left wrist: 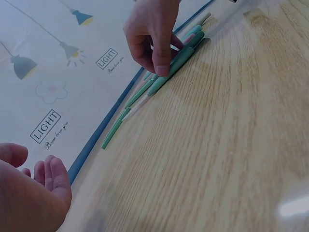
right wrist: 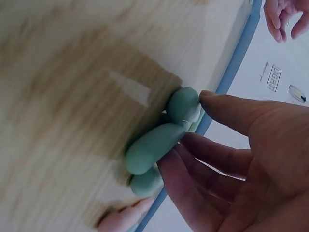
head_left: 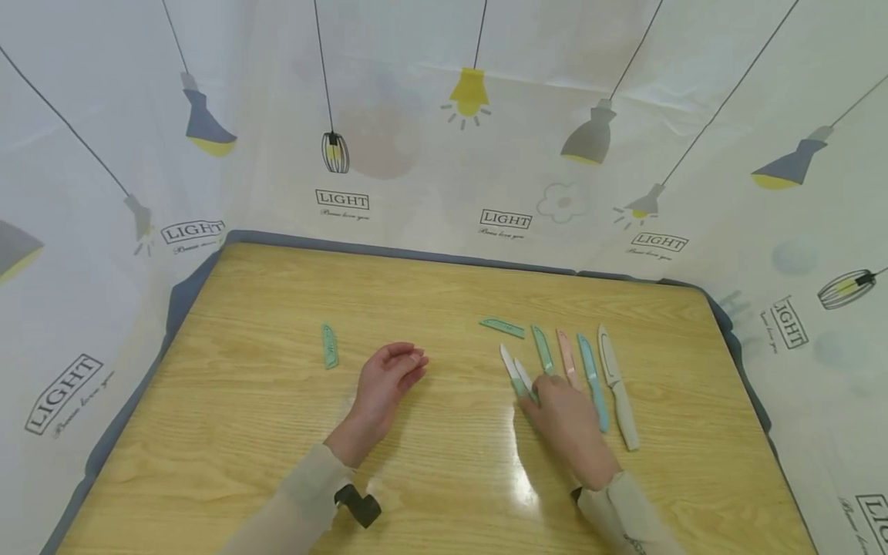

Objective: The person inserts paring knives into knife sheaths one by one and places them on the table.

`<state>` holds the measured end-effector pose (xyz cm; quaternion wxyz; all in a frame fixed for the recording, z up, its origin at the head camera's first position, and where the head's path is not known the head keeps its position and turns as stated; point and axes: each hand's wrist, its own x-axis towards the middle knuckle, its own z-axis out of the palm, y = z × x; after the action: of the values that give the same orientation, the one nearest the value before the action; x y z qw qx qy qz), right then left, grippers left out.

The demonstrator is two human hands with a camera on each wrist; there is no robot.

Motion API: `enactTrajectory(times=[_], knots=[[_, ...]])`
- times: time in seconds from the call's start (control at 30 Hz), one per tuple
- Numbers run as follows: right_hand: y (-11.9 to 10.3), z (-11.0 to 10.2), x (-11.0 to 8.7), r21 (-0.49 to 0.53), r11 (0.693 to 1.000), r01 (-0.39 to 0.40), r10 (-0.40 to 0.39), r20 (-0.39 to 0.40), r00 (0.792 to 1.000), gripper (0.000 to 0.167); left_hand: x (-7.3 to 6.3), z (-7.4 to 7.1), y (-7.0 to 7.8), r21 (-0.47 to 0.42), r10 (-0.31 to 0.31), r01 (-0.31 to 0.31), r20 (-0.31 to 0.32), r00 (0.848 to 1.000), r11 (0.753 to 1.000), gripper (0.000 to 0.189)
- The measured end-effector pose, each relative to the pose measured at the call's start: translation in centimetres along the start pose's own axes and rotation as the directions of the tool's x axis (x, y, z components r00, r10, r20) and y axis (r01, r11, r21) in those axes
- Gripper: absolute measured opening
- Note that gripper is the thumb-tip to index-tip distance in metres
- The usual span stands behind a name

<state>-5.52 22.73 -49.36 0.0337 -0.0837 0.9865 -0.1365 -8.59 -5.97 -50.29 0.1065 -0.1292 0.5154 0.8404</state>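
Observation:
My right hand (head_left: 565, 416) is over a group of knives on the right of the table. Its thumb and fingers pinch the green handles of two bare-bladed paring knives, one knife (head_left: 509, 362) outermost and the other knife (right wrist: 149, 147) beside it. A sheathed green knife (head_left: 543, 347) lies close by, its handle partly hidden by the hand. One loose green blade sheath (head_left: 502, 327) lies beyond the blades. My left hand (head_left: 388, 381) hovers over the table with loosely bent fingers and nothing in it. Another green sheath (head_left: 329, 346) lies beyond it to the left.
Right of the green knives a pink knife (head_left: 566, 356), a blue knife (head_left: 593, 381) and a longer off-white knife (head_left: 619, 389) lie in a row. The wooden table (head_left: 264, 432) backs onto a white curtain (head_left: 416, 154) printed with lamps.

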Motion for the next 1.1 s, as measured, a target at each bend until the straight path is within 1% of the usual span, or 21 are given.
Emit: enactTrajectory(times=[0.17,0.3,0.4,0.47,0.63,0.8,0.87,0.93,1.0,1.1], knots=[[-1.4,0.6,0.2,0.038,0.999,0.004,-0.006,0.036,0.999,0.030,0.0,-0.4,0.1,0.007,0.012,-0.012,-0.009,1.000,1.000,0.025],[-3.0,1.3,0.6,0.054,0.997,0.051,-0.051,0.003,0.999,0.029,0.1,-0.6,0.1,0.008,0.023,-0.023,-0.012,1.000,1.000,0.024],[-4.2,1.8,1.0,0.061,0.996,0.071,-0.071,-0.015,0.997,0.028,0.1,-0.7,0.1,0.013,0.015,-0.014,-0.017,1.000,1.000,0.024],[-4.9,2.2,1.3,0.064,0.995,0.082,-0.081,-0.013,0.997,0.028,0.2,-0.8,0.0,0.009,0.007,-0.007,-0.026,1.000,1.000,0.025],[-6.0,2.8,1.9,0.059,0.993,0.105,-0.106,0.004,0.994,0.030,0.2,-0.9,0.0,0.009,0.015,-0.015,-0.036,0.999,1.000,0.026],[-5.8,2.7,1.9,0.035,0.997,0.076,-0.076,0.014,0.997,0.036,0.1,-1.1,0.3,0.009,0.018,-0.017,-0.034,0.999,1.000,0.024],[-5.3,2.5,1.8,0.040,0.998,0.056,-0.056,0.000,0.998,0.038,0.1,-1.2,0.5,0.013,0.022,-0.021,-0.033,0.999,1.000,0.024],[-4.8,2.1,1.7,0.049,0.998,0.046,-0.044,-0.031,0.999,0.038,0.2,-1.4,0.8,0.030,0.036,-0.035,-0.032,0.999,0.999,0.025],[-4.3,1.7,1.7,0.063,0.997,0.048,-0.043,-0.069,0.997,0.037,0.4,-1.7,1.3,0.067,0.055,-0.052,-0.034,0.998,0.996,0.026],[-3.5,1.1,1.7,0.048,0.997,0.054,-0.048,-0.117,0.992,0.035,0.7,-2.1,2.2,0.148,0.093,-0.087,-0.031,0.995,0.985,0.029]])
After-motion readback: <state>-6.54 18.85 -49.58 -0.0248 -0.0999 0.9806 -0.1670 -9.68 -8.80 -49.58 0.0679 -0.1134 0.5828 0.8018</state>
